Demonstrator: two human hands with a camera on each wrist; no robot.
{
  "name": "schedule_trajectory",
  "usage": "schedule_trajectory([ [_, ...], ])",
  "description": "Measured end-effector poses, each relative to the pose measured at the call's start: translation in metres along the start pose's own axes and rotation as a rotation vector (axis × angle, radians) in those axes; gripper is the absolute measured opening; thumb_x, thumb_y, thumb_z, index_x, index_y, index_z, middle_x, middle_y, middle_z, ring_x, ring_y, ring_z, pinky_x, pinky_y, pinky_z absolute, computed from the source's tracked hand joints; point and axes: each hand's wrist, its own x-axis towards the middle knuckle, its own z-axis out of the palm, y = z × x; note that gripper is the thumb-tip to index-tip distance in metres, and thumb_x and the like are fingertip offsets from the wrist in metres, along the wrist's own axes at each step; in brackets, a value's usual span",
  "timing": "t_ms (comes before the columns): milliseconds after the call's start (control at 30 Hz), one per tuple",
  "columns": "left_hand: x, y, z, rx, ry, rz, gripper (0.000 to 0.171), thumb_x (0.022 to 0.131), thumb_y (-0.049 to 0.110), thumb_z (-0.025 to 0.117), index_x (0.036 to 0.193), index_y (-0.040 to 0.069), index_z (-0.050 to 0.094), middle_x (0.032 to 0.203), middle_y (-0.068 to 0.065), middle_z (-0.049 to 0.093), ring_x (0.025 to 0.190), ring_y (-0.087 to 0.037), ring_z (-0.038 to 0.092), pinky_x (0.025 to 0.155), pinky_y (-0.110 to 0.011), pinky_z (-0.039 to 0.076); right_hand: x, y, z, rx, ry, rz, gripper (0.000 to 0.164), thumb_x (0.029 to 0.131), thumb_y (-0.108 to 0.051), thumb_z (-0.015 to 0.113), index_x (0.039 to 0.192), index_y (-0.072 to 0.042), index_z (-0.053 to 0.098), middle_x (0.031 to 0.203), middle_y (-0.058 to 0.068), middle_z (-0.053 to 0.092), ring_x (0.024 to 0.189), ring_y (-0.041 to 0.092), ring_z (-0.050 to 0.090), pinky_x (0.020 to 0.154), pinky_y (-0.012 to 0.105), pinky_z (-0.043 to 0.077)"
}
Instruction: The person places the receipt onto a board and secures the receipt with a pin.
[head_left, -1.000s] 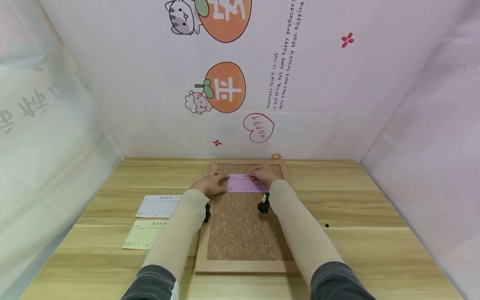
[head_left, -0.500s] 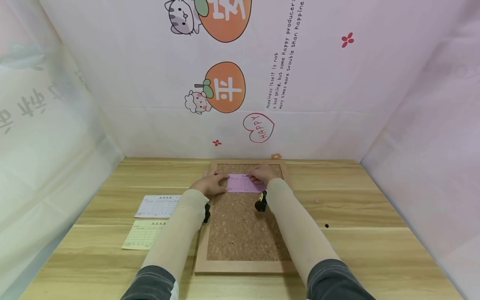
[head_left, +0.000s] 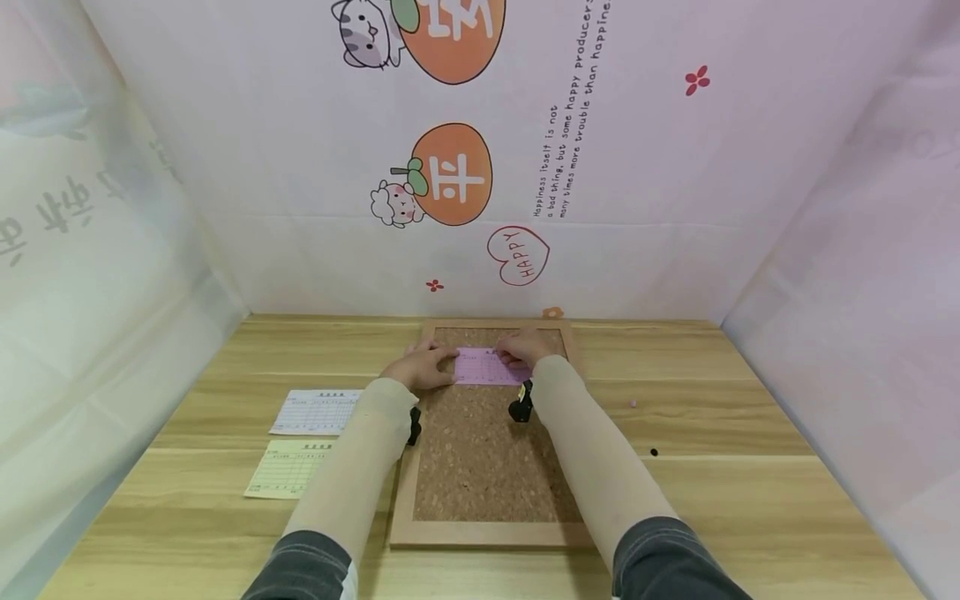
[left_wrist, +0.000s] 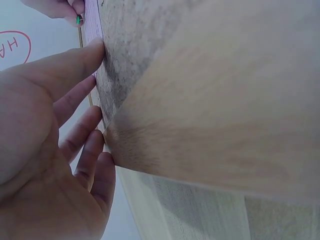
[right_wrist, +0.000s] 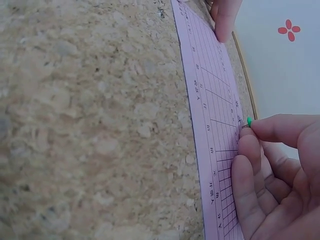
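Note:
A pink printed slip lies across the upper part of a wood-framed cork board. At the slip's left end rests my left hand, with thumb and index finger touching the paper's edge. Its other fingers reach over the board's frame, as the left wrist view shows. Over the slip's top edge, my right hand pinches a green-headed pushpin between thumb and index finger. The pin's thin shaft points toward the paper; whether its tip has entered the cork I cannot tell. My right fingers cover the slip's right part.
To the left of the board lie a white slip and a yellow slip, partly behind my left forearm. A small pink item and a small black item sit on the wooden table at right. Fabric walls enclose the table.
My right wrist and forearm have shifted slightly left, while the right fingers stay at the slip's top edge. The left hand and the slip have not visibly moved.

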Motion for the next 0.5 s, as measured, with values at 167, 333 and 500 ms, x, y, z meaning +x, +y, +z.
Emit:
schedule_trajectory([
  [167, 0.0003, 0.0005, 0.0003, 0.001, 0.001, -0.003, 0.056, 0.101, 0.030, 0.062, 0.153, 0.019, 0.044, 0.157, -0.012, 0.030, 0.139, -0.035, 0.027, 0.110, -0.055, 0.028, 0.0056, 0.0025, 0.0007, 0.017, -0.030, -0.002, 0.017, 0.092, -0.019, 0.068, 0.082, -0.006, 0.067, 0.075, 0.003, 0.063, 0.067, 0.014, 0.056, 0.059, 0.028, 0.048],
  [333, -0.0013, 0.0017, -0.0006, -0.021, -0.004, 0.000, 0.056, 0.101, 0.028, 0.062, 0.153, 0.018, 0.044, 0.155, -0.012, 0.031, 0.135, -0.035, 0.029, 0.108, -0.054, 0.030, 0.0083, 0.0048, 0.0006, 0.024, -0.028, -0.008, 0.024, 0.094, -0.020, 0.068, 0.075, -0.007, 0.062, 0.071, 0.003, 0.061, 0.062, 0.015, 0.053, 0.057, 0.028, 0.045],
  [500, -0.0031, 0.0024, -0.0016, -0.045, -0.005, 0.006, 0.056, 0.101, 0.026, 0.062, 0.152, 0.016, 0.044, 0.155, -0.012, 0.031, 0.134, -0.035, 0.030, 0.108, -0.054, 0.030, 0.0067, 0.0048, 0.0015, -0.002, -0.010, -0.018, 0.025, 0.094, -0.021, 0.068, 0.075, -0.006, 0.063, 0.068, 0.002, 0.059, 0.060, 0.014, 0.050, 0.056, 0.028, 0.043],
])
